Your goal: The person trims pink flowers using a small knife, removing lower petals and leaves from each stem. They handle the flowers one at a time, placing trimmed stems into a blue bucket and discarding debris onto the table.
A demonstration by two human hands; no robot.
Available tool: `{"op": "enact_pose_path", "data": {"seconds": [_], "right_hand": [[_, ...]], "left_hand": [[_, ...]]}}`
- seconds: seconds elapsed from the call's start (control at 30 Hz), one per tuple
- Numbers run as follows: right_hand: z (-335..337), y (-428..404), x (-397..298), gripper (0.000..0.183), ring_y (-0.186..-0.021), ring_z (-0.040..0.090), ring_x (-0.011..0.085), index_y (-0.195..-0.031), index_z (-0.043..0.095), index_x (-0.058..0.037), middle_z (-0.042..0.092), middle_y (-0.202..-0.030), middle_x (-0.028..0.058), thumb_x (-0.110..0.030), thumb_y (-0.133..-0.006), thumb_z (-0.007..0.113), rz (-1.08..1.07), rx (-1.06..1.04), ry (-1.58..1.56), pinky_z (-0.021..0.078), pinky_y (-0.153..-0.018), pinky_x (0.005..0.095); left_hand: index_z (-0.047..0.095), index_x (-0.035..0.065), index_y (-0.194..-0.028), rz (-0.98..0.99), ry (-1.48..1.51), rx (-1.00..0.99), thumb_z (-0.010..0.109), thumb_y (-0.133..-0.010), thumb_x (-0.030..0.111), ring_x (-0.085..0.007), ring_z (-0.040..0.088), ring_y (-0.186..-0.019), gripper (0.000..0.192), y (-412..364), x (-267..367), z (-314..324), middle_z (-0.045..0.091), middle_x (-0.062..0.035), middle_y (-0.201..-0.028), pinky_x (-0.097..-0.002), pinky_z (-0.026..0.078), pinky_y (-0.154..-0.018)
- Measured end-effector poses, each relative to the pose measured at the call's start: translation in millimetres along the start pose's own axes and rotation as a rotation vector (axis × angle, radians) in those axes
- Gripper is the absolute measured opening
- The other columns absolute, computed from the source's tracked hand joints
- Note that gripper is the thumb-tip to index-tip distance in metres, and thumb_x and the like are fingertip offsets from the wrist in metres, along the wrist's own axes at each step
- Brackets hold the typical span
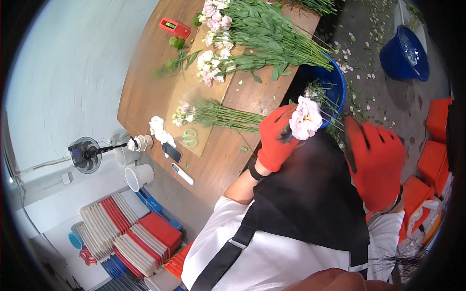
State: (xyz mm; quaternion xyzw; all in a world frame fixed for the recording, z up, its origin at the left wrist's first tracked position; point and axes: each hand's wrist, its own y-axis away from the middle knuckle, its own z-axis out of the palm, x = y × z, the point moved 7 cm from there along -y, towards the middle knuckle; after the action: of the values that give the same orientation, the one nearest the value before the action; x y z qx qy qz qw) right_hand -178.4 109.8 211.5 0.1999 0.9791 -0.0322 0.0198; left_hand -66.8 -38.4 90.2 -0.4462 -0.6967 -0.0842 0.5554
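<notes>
My left hand [277,136], in a red work glove with a dark palm, is closed beside a pale pink lisianthus bloom [305,118] and appears to hold it just below the flower head. My right hand [378,160], gloved the same way, is raised to the right of the bloom. A thin stem runs toward its dark thumb; whether the fingers pinch it is hidden. Left of my left hand, a small bunch of lisianthus [222,114] lies on the wooden table [204,178]. Farther up is a larger pile of leafy lisianthus [262,36], stems pointing right.
Green-handled scissors [190,138], a phone [172,152], a white handheld device [182,174] and a red tool [175,28] lie on the table. A blue bucket [342,83] with trimmings stands at its edge; another blue bucket [402,54] is on the petal-strewn floor. A fan [85,154] stands left.
</notes>
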Motion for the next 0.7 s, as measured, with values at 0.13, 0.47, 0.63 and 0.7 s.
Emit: {"op": "enact_pose_path", "data": {"seconds": [0.13,0.47,0.63,0.7], "right_hand": [[-28,9,1,0.062,-0.092,0.064,0.0301,-0.125,0.069,-0.0076,0.064,-0.101,0.0086,-0.008,-0.064,0.078,-0.028,0.135,-0.056,0.0512,-0.081,0.0427],[-8,-2,-14,0.051,-0.081,0.061,0.0268,-0.117,0.069,-0.0036,0.059,-0.091,0.0084,-0.009,-0.067,0.077,-0.159,0.081,-0.097,0.0490,-0.069,0.0401],[-10,-4,-21,0.031,-0.070,0.058,0.0220,-0.108,0.071,-0.0033,0.055,-0.081,0.0059,-0.010,-0.078,0.072,-0.211,0.170,-0.083,0.0469,-0.059,0.0356],[-9,-4,-22,0.031,-0.070,0.058,0.0222,-0.107,0.071,-0.0038,0.055,-0.081,0.0058,-0.011,-0.077,0.072,-0.202,0.175,-0.080,0.0465,-0.058,0.0358]], "left_hand": [[0.070,-0.0024,-0.108,-0.015,0.009,0.027,0.078,-0.067,-0.005,-0.0323,0.071,-0.098,0.042,2,-1,0,0.072,-0.0177,-0.115,-0.0355,0.054,-0.086],[0.070,-0.0030,-0.108,-0.011,0.023,-0.014,0.078,-0.069,-0.004,-0.0318,0.072,-0.100,0.040,1,6,1,0.071,-0.0195,-0.116,-0.0360,0.055,-0.087],[0.070,-0.0034,-0.108,-0.023,0.065,-0.006,0.079,-0.070,-0.003,-0.0297,0.072,-0.099,0.039,4,4,0,0.072,-0.0190,-0.115,-0.0352,0.055,-0.086],[0.070,-0.0039,-0.107,-0.038,0.073,-0.007,0.078,-0.071,-0.003,-0.0280,0.072,-0.097,0.037,3,2,2,0.072,-0.0179,-0.112,-0.0341,0.054,-0.085]]}}
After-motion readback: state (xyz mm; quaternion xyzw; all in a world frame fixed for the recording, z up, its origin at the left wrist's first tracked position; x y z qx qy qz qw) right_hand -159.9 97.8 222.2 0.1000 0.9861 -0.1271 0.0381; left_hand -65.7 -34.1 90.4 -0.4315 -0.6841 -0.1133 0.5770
